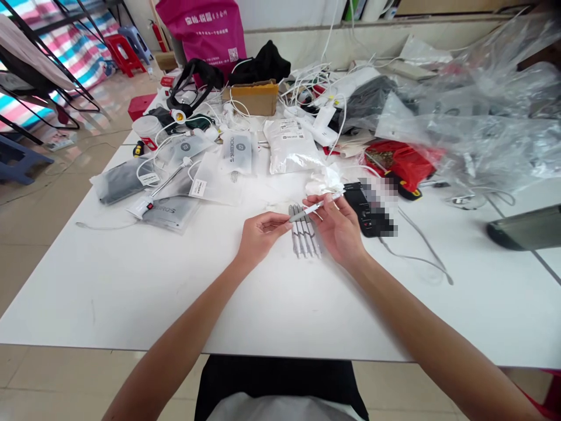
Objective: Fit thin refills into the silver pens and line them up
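Observation:
Both of my hands hold one white pen point(316, 206) above the white table point(131, 275). My left hand point(259, 233) pinches its near end with thumb and fingers. My right hand point(336, 227) has its fingers curled round the pen's middle and far part. Under the hands several grey-white pens point(304, 237) lie side by side on the table, touching each other. A black device point(362, 206) lies just right of my right hand.
Sealed pouches point(236, 153) and a white packet point(290, 145) lie behind the pens, among white cables point(175, 169). A cardboard box point(255, 97), a red bag point(405, 161) and clear plastic sheeting point(482, 123) crowd the back. A thin cable point(421, 248) trails on the right.

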Available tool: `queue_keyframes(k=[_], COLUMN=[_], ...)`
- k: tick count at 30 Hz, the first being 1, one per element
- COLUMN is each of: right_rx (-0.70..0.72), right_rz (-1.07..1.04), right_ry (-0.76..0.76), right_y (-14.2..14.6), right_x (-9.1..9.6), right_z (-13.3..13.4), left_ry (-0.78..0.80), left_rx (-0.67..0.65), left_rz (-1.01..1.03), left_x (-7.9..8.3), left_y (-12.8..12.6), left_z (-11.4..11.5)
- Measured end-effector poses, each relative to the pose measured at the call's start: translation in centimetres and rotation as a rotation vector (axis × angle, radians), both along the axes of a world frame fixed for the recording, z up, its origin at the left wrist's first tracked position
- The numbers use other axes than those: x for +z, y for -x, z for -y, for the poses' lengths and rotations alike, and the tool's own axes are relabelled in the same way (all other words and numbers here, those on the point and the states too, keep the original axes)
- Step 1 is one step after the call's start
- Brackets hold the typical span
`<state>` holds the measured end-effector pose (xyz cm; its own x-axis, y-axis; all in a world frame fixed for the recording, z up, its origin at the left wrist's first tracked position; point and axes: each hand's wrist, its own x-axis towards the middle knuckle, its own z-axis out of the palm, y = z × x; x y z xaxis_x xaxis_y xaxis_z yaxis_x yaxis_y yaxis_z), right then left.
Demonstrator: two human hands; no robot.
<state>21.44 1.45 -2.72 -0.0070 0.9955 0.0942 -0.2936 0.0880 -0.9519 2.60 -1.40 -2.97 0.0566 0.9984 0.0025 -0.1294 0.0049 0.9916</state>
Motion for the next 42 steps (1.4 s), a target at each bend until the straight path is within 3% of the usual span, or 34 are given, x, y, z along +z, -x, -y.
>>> queue_keyframes(k=[5, 14, 19, 28, 34, 39, 42], right_rx=[0.057, 0.179, 0.167, 0.133, 0.12, 0.058, -0.055], right_rz=[-0.054, -0.727, -0.806, -0.703, -0.571, -0.277, -0.034], right_ry=[-0.058, 0.302, 0.313, 0.26, 0.161, -0.03, -0.185], right_y=[-0.7, -2.1, -2.3, -2.4, -3.1, -4.5, -5.8], right_x=[0.0, 1.5, 1.5, 1.5, 1.9, 3.4, 3.4], right_z=[-0.6, -0.8, -0.6, -0.8, -1.1, -2.1, -1.6], left_ry=[-0.052, -0.024, -0.036, -0.064, -0.274, -0.517, -0.538], left_rx=[-0.042, 0.078, 0.072, 0.052, -0.053, -0.222, -0.256], left_rz=[-0.008, 0.082, 0.076, -0.03, -0.404, -0.676, -0.752], left_x=[0.5, -0.1, -0.2, -0.1, -0.9, -1.8, -2.0], left_y=[0.1, 0.7, 0.7, 0.6, 0.4, 0.4, 0.5], left_z=[0.1, -0.8, -0.8, -0.6, -0.1, 0.2, 0.2])
